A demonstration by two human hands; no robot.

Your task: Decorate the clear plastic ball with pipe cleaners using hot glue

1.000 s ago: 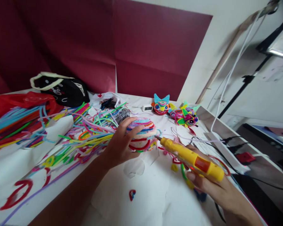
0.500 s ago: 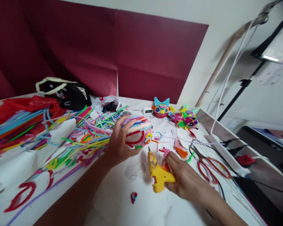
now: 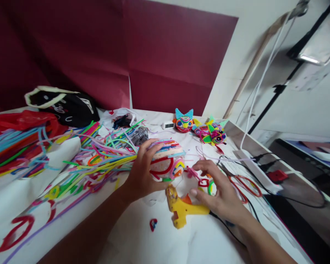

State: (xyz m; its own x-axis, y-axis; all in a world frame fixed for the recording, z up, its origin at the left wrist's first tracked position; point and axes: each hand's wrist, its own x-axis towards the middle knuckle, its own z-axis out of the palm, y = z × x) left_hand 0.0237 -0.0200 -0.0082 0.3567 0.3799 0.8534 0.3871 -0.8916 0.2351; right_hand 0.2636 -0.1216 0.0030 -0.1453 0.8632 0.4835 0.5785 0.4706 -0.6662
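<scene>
My left hand (image 3: 143, 174) grips a rounded craft piece (image 3: 167, 156) from its left side. Striped coloured pipe cleaners cover its top, and a red loop and a small rainbow-like patch are on its side. Just right of it my right hand (image 3: 222, 192) is empty, thumb and fingers apart. Below those fingers a yellow glue gun (image 3: 191, 209) lies on the table, its cord running to the lower right. A pale piece with red and green outlines (image 3: 211, 187) shows partly beneath the right hand. A small red and blue bit (image 3: 153, 224) lies nearer me.
Loose pipe cleaners (image 3: 104, 159) spread across the left. Two finished-looking craft figures (image 3: 184, 121) stand at the back, beside a small white digital display (image 3: 168, 125). Red-handled scissors (image 3: 249, 186) and a white power strip (image 3: 260, 172) are at the right. A black bag (image 3: 71, 110) sits back left.
My right hand has let go of the glue gun, which now lies on the table, and has opened above it. My left hand still holds the craft piece.
</scene>
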